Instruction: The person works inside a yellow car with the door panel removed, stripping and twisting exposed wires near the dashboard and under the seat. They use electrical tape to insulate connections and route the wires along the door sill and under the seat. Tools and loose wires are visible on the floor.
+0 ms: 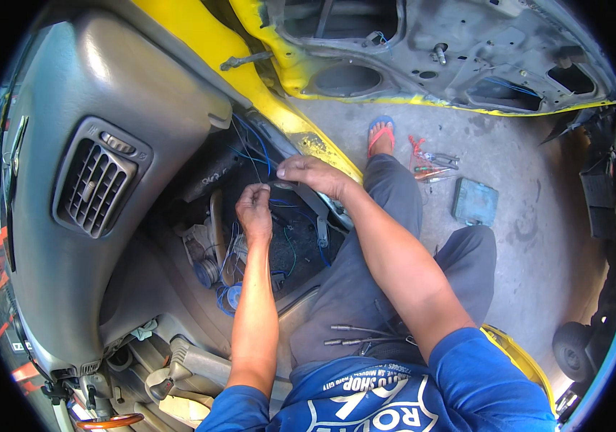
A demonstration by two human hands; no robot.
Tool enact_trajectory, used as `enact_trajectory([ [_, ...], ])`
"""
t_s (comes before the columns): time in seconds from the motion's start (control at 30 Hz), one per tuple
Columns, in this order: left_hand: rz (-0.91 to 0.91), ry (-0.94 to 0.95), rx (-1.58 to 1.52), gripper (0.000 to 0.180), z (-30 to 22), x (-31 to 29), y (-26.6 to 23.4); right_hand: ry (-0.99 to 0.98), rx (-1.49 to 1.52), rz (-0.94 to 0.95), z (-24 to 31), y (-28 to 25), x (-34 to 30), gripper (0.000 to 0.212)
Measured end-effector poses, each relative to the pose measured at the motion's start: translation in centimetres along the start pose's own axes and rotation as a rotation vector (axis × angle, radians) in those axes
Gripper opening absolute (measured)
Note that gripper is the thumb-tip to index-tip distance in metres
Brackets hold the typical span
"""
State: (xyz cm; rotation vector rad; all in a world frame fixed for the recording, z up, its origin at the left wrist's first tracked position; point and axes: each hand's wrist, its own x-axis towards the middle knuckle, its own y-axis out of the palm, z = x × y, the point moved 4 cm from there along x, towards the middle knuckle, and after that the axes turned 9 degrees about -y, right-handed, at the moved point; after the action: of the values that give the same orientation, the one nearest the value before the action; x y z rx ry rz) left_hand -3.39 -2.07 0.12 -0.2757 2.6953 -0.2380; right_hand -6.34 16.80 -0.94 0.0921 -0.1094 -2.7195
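Below the grey dashboard [135,65], both my hands work close together in the footwell among loose wires. My left hand [254,212] is closed in a pinch, with a thin wire running down to its fingertips. Just right of it and slightly farther off, my right hand [314,175] has its fingers pressed together beside a blue wire [259,137]. That blue wire comes down from under the dashboard and meets the fingertips. What lies inside each pinch is very small and partly hidden. More blue and green wires trail over the dark floor below my hands.
A spool of blue wire [232,295] lies in the footwell. The yellow door sill [315,140] runs along the right, with the stripped door [416,50] swung wide. Pliers [441,158], screwdrivers [430,171] and a teal case [476,201] rest on the concrete floor. Cables with dark plugs [351,334] lie across my lap.
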Motion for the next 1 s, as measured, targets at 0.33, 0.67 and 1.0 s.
enact_trajectory([
  [0.33,-0.04,0.36,0.477,0.011,-2.9,-1.8,2.1,0.002,0.087,-0.194,1.7,-0.1,0.5,0.039],
  [0.67,0.008,0.438,0.499,0.014,-4.4,-1.7,2.6,0.341,-0.54,-0.451,2.4,1.4,5.5,0.057],
  [1.0,0.116,0.146,0.043,0.011,-2.0,-0.4,1.5,0.373,0.248,-0.027,-0.4,-0.2,1.5,0.067],
])
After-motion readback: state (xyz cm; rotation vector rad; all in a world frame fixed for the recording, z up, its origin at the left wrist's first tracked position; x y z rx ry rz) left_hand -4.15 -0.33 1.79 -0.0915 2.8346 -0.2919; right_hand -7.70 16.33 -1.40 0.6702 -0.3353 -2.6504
